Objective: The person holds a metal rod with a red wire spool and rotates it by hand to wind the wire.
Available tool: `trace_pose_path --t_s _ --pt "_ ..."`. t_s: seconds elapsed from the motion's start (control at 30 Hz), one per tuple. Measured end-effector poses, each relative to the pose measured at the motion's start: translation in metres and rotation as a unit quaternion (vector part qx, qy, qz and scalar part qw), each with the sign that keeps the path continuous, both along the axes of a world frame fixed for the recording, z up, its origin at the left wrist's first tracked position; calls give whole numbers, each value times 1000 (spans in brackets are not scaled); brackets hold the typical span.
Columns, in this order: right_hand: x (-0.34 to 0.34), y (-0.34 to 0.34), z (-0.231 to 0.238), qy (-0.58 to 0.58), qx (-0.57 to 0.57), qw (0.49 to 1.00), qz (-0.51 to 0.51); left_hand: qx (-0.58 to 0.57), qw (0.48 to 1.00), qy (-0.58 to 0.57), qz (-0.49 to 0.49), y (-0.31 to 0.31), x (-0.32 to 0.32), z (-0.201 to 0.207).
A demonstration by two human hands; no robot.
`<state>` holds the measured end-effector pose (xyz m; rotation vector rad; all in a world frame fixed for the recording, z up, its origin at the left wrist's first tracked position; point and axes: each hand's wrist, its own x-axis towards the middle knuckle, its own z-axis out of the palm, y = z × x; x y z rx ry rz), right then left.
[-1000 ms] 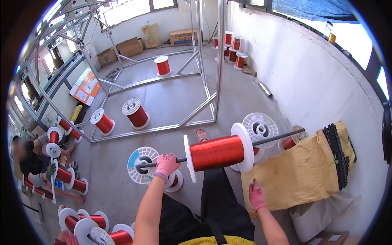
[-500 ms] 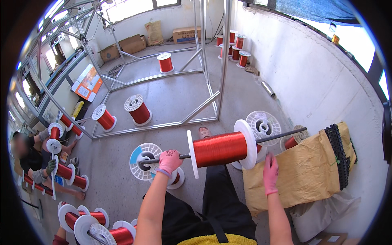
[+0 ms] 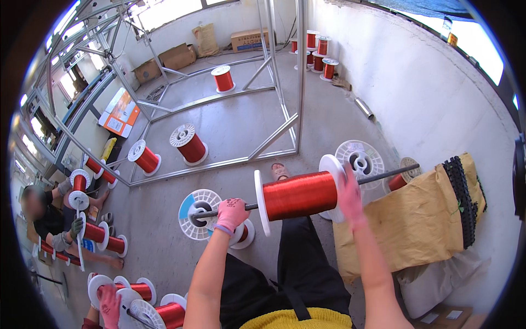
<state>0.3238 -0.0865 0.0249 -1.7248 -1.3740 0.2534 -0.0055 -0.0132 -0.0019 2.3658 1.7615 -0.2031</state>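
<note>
A large white spool wound with red wire (image 3: pixel 300 196) is held up in front of me, threaded on a dark rod (image 3: pixel 390 174). My left hand (image 3: pixel 232 214), in a pink glove, is closed around the rod to the left of the spool. Against the spool's right flange is my right hand (image 3: pixel 350 198), also pink-gloved and blurred; its fingers look stretched upward along the flange, not wrapped round it. The rod's left end passes over an upright white spool (image 3: pixel 190 204) on the floor. Another white-flanged spool (image 3: pixel 362 156) stands behind the rod's right part.
A metal frame (image 3: pixel 219 169) stands ahead, with red-wire spools (image 3: pixel 189 147) inside. More spools (image 3: pixel 319 60) are stacked by the right wall. Tan sacking (image 3: pixel 402 225) lies at right. A seated co-worker (image 3: pixel 52 219) handles spools at left; another person's pink-gloved hand (image 3: pixel 109 304) is lower left.
My right hand has moved up and left onto the spool's right flange. My left hand keeps its hold on the rod. At lower left, another person's gloved hand has come into clearer view.
</note>
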Motion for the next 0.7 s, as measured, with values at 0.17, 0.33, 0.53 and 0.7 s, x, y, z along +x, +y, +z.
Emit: trace_pose_path --t_s 0.17,0.33,0.53,0.7 --pt "68 -224 -294 -439 -335 830 81 34 999 -16 -36 12 16 -1" --pt "13 -193 -169 -115 -322 940 -20 25 999 5 -25 16 4 0" --pt "24 -159 -152 -135 -209 968 -4 -7 1000 2 0 3 4 4" --pt "17 -155 -123 -58 -204 977 -15 -1 1000 5 -1 -1 5 4"
